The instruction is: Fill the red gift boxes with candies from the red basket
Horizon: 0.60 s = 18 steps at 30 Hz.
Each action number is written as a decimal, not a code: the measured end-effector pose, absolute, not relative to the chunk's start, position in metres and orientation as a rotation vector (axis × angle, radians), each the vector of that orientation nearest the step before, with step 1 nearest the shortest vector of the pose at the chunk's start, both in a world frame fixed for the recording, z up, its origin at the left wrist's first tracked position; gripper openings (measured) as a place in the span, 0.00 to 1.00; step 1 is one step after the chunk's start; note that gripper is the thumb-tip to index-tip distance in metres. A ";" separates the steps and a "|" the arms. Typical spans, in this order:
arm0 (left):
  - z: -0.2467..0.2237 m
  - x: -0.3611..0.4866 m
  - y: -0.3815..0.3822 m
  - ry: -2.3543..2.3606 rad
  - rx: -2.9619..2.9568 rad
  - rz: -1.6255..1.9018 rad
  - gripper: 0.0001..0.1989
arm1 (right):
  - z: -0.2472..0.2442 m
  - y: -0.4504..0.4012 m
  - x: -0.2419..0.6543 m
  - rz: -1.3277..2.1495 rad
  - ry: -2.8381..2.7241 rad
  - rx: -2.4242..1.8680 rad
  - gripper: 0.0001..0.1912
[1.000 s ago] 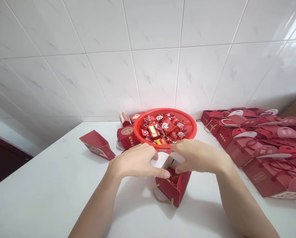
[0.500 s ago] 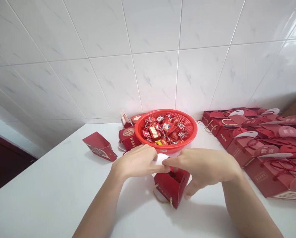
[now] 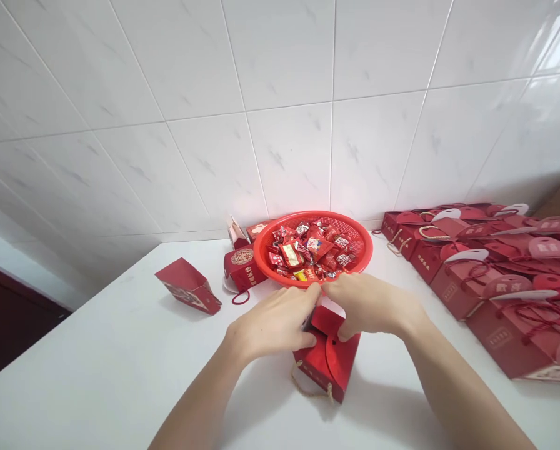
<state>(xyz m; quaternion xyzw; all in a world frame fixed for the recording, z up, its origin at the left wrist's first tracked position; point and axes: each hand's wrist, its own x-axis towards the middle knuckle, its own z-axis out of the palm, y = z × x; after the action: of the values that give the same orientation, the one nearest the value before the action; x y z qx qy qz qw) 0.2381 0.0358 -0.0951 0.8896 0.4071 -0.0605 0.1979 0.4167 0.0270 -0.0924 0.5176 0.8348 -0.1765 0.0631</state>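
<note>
Red box on desk, just nearside of red basket. We judge it light, its card stiff but creasable; best held by the side walls. Left hand and right hand touch its top flaps, each grip part-open; whether either pinches, we cannot tell.

Glossy white tiles with grey veining covered the wall behind a plain white tabletop; bright light glared off the tiles at upper right
</note>
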 end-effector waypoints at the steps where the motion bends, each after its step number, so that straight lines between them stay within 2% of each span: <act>1: -0.095 0.238 0.036 1.107 2.466 -0.184 0.14 | -0.092 0.028 0.416 -0.535 2.514 1.565 0.17; 4: -0.094 0.239 0.035 1.029 2.387 -0.233 0.17 | -0.091 0.031 0.414 -0.570 2.499 1.537 0.17; 12: -0.102 0.249 0.028 1.134 2.367 -0.249 0.14 | -0.093 0.042 0.418 -0.567 2.450 1.446 0.19; 15: -0.106 0.249 0.028 1.219 2.395 -0.285 0.14 | -0.094 0.047 0.428 -0.646 2.515 1.397 0.16; 18: -0.107 0.247 0.031 1.161 2.421 -0.314 0.12 | -0.100 0.051 0.439 -0.761 2.514 1.412 0.18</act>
<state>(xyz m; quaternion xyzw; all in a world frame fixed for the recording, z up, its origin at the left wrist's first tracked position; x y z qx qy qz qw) 0.2469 0.0311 -0.1074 0.8742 0.4192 -0.1134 0.2172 0.4393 0.0514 -0.1004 0.4721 0.8403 -0.2544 0.0797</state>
